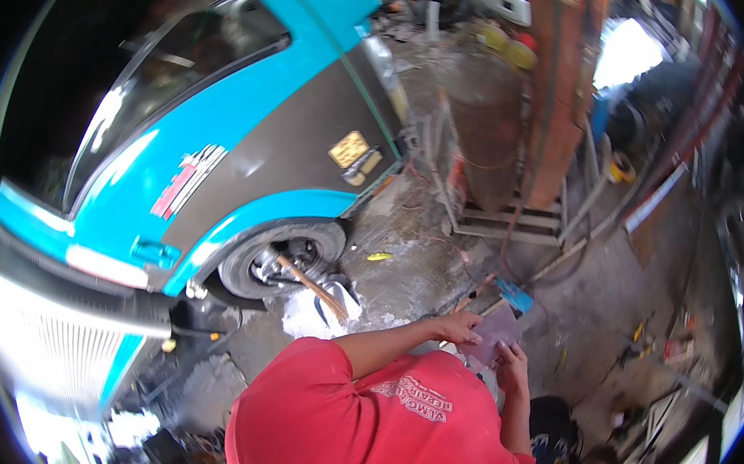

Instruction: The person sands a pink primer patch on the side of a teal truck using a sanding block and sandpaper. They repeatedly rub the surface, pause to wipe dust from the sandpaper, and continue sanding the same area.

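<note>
A thin pinkish-grey sheet (494, 334), which looks like sandpaper, is held between my two hands. My left hand (458, 329) grips its left edge with the fingers closed. On its lower right edge, my right hand (513, 366) pinches it between thumb and fingers. Just beyond the sheet lies a blue object (514, 295), its kind too blurred to tell. A wooden-handled broom or brush (324, 296) leans by the wheel, to the left of my hands, over a white bag or sheet (301, 315).
A blue and dark-grey vehicle (266, 138) fills the left, its wheel (240, 266) near my left arm. Ahead stand rusty cylinders (558, 98) in a metal frame (506, 233), with a hose (581, 268) on the concrete floor (387, 267). Scattered tools and scrap lie at right.
</note>
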The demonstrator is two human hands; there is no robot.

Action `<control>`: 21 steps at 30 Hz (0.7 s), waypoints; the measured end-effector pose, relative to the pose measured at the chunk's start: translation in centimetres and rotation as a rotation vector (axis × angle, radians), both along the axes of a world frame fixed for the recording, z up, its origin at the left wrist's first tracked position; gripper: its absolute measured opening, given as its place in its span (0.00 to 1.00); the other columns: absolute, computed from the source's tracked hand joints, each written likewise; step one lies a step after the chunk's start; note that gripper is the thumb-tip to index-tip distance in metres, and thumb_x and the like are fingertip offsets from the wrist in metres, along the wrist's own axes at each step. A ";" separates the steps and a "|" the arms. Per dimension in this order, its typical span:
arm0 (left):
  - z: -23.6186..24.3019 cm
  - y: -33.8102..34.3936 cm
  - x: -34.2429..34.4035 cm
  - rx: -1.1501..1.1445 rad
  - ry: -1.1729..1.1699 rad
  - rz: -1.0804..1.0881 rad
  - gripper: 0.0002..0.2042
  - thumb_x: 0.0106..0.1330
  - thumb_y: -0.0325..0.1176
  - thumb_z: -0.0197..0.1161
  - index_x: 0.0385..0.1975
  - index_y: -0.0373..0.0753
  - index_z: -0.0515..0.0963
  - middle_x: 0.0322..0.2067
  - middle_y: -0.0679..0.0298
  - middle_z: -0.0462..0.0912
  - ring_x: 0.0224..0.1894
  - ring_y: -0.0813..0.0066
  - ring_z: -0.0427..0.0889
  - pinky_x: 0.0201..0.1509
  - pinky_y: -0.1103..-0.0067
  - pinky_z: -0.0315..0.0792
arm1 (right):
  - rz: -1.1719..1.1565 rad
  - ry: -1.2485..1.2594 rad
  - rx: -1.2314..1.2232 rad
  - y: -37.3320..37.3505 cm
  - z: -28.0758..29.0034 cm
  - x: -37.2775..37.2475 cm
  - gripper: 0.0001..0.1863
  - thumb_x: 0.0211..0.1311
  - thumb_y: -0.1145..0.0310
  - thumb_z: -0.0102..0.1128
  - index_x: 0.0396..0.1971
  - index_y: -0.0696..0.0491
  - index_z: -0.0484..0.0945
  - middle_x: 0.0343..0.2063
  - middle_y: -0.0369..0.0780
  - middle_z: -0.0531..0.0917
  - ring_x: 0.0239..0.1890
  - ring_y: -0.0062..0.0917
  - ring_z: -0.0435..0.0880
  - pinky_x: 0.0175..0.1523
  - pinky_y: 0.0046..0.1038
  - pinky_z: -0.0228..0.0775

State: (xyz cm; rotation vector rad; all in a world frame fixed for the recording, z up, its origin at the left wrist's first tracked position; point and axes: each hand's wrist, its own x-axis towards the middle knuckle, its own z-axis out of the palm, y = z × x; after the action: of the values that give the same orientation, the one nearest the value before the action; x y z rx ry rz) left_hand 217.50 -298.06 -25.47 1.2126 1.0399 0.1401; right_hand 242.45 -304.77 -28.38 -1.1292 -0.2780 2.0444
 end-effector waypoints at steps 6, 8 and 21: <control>1.2 -1.3 -2.8 0.127 -0.003 0.203 0.13 0.63 0.34 0.73 0.42 0.33 0.82 0.36 0.58 0.85 0.39 0.71 0.86 0.39 0.68 0.85 | 0.252 -0.108 -0.021 2.5 3.2 -2.2 0.04 0.77 0.67 0.63 0.42 0.52 0.81 0.29 0.33 0.83 0.28 0.20 0.82 0.34 0.29 0.76; 1.5 -2.2 -4.6 0.473 0.365 0.069 0.15 0.63 0.34 0.73 0.44 0.32 0.82 0.37 0.53 0.86 0.39 0.69 0.88 0.39 0.68 0.85 | 0.374 -0.213 -0.026 3.4 3.8 -3.8 0.05 0.77 0.66 0.63 0.40 0.51 0.80 0.27 0.32 0.81 0.27 0.20 0.80 0.33 0.29 0.74; 2.3 -15.5 -15.2 -0.110 0.228 0.692 0.15 0.69 0.36 0.74 0.46 0.31 0.82 0.34 0.56 0.88 0.32 0.72 0.89 0.29 0.72 0.83 | 1.018 -0.101 0.166 6.9 -0.3 -18.1 0.12 0.74 0.71 0.65 0.53 0.57 0.83 0.43 0.36 0.89 0.42 0.21 0.88 0.46 0.28 0.81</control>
State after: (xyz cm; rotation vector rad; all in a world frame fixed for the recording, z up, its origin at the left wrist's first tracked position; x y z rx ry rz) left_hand 202.29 -313.59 -23.21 0.7379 1.6180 0.4814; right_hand 224.33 -297.90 -28.67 -1.0862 -1.2543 2.7289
